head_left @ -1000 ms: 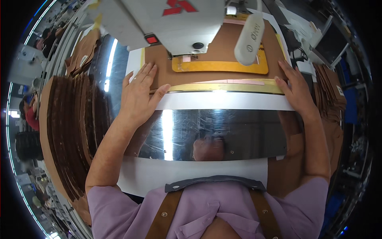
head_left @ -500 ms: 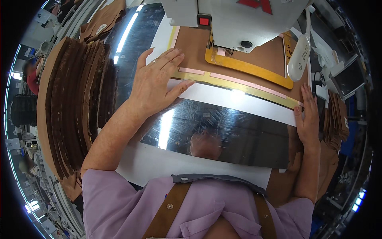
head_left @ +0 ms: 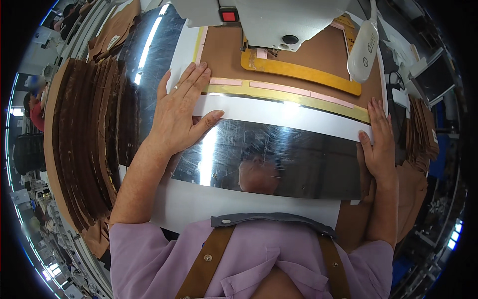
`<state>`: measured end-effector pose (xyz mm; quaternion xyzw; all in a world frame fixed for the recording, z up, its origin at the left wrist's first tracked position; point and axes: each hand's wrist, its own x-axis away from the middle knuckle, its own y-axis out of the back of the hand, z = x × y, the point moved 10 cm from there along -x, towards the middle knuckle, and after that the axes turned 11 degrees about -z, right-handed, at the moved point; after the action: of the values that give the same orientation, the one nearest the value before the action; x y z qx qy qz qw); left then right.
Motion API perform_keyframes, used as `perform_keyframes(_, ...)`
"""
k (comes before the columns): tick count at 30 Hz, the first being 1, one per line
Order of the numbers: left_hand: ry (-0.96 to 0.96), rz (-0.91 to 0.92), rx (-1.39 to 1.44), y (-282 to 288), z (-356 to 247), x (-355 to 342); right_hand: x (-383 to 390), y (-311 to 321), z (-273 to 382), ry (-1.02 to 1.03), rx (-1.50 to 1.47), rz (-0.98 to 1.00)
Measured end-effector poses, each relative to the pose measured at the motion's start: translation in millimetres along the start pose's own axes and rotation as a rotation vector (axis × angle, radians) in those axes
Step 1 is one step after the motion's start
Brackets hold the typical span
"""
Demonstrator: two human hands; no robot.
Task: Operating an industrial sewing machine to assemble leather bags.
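My left hand (head_left: 174, 119) lies palm down with its fingers spread. Its fingertips rest on the left end of the white sheet's border, touching the corner of a brown panel (head_left: 221, 52). Its thumb reaches over the white sheet (head_left: 279, 113) near the shiny metal plate (head_left: 308, 167). At the right edge of the sheet, my right hand (head_left: 381, 149) is flat, thumb apart from the fingers. Pink strips (head_left: 279, 89) and yellow tape (head_left: 239, 88) run along the panel's near edge. A yellow L-shaped clamp frame (head_left: 303, 78) presses on the panel beneath the machine head (head_left: 298, 20).
Thick stacked brown pieces (head_left: 82, 139) stand on the left, with a brown folded piece (head_left: 112, 35) behind them. More brown pieces (head_left: 420, 129) sit at right. A white handheld control (head_left: 362, 52) hangs from a cable. The machine carries a red button (head_left: 228, 16).
The whole view has shifted, so the machine and panel sit higher and further left. My left hand has slid slightly toward me along the sheet. My right hand stays at the right edge.
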<state>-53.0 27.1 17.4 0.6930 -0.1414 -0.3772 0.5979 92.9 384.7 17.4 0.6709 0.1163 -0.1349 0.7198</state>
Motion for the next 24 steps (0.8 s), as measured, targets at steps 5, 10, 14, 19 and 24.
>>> perform_keyframes(5,-0.009,-0.042,0.011,9.0,-0.4,-2.1,2.7,4.9,-2.1,-0.007,-0.026,-0.039)
perform_keyframes(10,-0.07,-0.131,0.003,13.2,-5.4,-2.6,1.9,11.5,-5.5,-0.034,0.046,-0.127)
perform_keyframes(14,-0.107,-0.056,0.055,2.6,-6.7,-2.5,9.1,10.9,-16.2,-0.065,0.043,-0.168)
perform_keyframes(19,-0.079,-0.016,0.01,5.0,-9.9,-4.9,11.7,11.3,-14.0,-0.034,0.048,-0.192)
perform_keyframes(24,-0.098,-0.019,0.008,1.3,-12.7,-5.7,13.5,14.1,-16.1,-0.054,0.041,-0.2)
